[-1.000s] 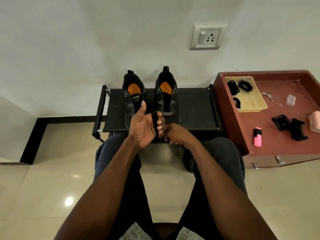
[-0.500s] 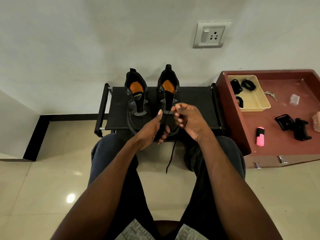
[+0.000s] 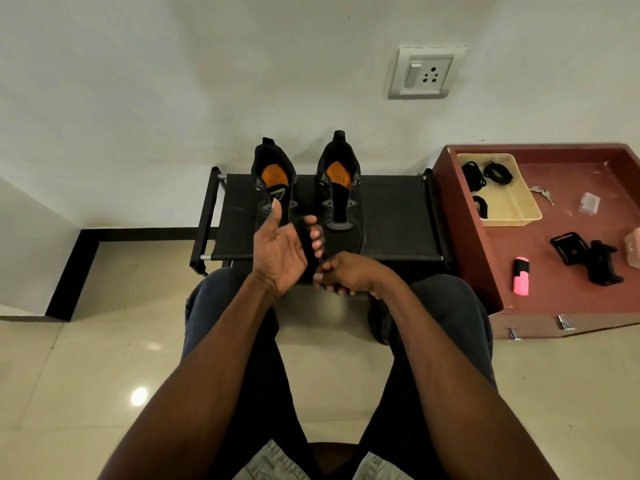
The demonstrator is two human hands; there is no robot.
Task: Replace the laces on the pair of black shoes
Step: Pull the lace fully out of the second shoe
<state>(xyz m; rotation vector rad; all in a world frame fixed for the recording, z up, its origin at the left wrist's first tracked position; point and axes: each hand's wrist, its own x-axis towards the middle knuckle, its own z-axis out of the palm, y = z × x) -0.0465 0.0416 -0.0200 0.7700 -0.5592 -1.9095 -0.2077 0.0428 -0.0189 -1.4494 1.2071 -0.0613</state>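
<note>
In the middle of the frame you are winding a black lace (image 3: 305, 239) around the fingers of your left hand (image 3: 282, 252), which is turned palm up with the thumb raised. The lace is lying as a dark bundle across those curled fingers. Your right hand (image 3: 348, 273), just below and to the right, is pinching the free part of the same lace between its fingertips.

The 2 black shoes (image 3: 304, 188) are standing side by side on the black rack (image 3: 391, 220) in the upper middle of the frame, with orange insoles showing. Their eyelets are looking empty, so I judge that the old laces are already out and you are bundling one of them. Threading in new laces is still left for both shoes. More dark bundles are lying in the yellow tray (image 3: 519, 209) at the upper right, perhaps laces; I cannot tell for sure.

No brand or writing can be read anywhere.
</note>
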